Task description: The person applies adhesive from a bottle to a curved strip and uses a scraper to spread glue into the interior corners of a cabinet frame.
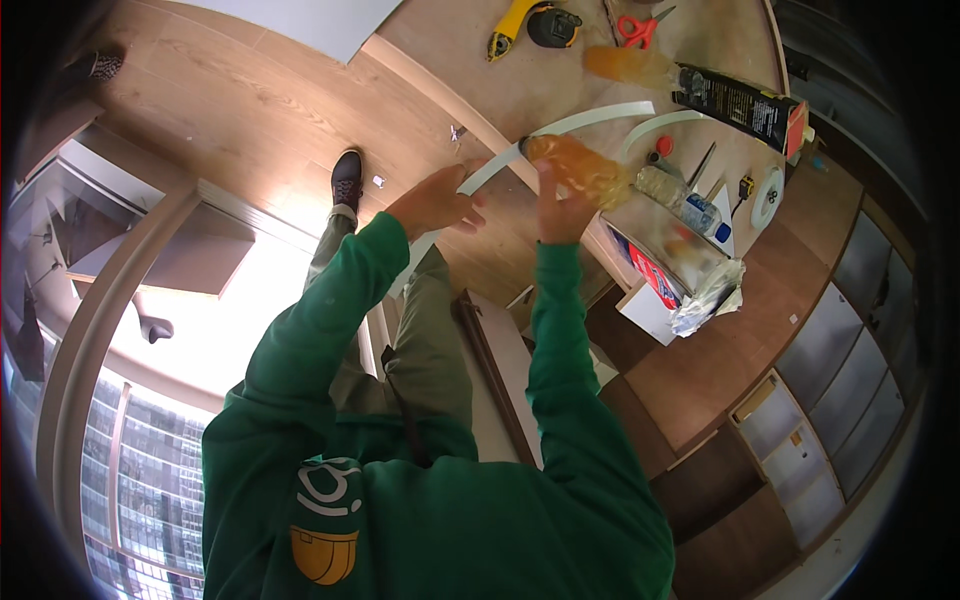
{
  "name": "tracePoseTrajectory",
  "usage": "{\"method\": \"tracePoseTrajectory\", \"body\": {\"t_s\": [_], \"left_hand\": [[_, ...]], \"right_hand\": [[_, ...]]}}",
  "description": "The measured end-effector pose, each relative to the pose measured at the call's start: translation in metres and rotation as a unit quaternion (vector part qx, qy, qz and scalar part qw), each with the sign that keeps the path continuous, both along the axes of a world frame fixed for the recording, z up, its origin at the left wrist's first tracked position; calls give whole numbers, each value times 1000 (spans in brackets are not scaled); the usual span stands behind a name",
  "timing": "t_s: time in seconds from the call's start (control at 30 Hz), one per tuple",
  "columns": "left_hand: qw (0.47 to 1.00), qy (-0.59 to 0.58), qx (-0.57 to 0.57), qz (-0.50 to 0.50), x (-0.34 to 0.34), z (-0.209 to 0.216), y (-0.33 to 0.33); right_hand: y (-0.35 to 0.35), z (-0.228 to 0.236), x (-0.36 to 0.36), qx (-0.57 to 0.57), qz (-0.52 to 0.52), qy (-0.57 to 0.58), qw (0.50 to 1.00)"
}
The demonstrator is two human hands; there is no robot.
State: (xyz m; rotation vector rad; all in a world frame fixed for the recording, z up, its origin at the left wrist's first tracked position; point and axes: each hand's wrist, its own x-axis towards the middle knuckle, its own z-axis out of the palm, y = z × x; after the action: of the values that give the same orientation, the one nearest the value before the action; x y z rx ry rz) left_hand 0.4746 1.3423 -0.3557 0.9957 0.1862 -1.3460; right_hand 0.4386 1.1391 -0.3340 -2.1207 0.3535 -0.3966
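My left hand (437, 205) is closed around a long, thin white strip (590, 117), which looks like edge banding. One end of the strip lies across the wooden tabletop, and the other hangs down past my hand. In my right hand (565, 212) is a soft clear plastic bottle (585, 168) with amber liquid or glue inside. It is tilted on its side, its dark mouth pointing left and against or just over the strip; I cannot tell whether they touch. A second, shorter curved white strip (660, 122) lies on the table beyond the bottle.
On the wooden tabletop (450, 60) lie a yellow cutter (511, 27), a tape measure (554, 27), red-handled scissors (638, 30), another amber bottle (630, 65), a black carton (740, 108), a water bottle (695, 210) and crumpled foil (710, 300). Open cabinets (830, 330) stand at right.
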Motion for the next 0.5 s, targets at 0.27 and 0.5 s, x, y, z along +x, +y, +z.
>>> {"method": "tracePoseTrajectory", "body": {"t_s": [0.27, 0.5], "left_hand": [[1000, -6, -4, -20, 3, 1, 0], [1000, -13, -21, -15, 2, -3, 0]], "right_hand": [[-35, 1, 25, 12, -68, 38, 997], [-20, -5, 0, -157, 41, -22, 986]]}}
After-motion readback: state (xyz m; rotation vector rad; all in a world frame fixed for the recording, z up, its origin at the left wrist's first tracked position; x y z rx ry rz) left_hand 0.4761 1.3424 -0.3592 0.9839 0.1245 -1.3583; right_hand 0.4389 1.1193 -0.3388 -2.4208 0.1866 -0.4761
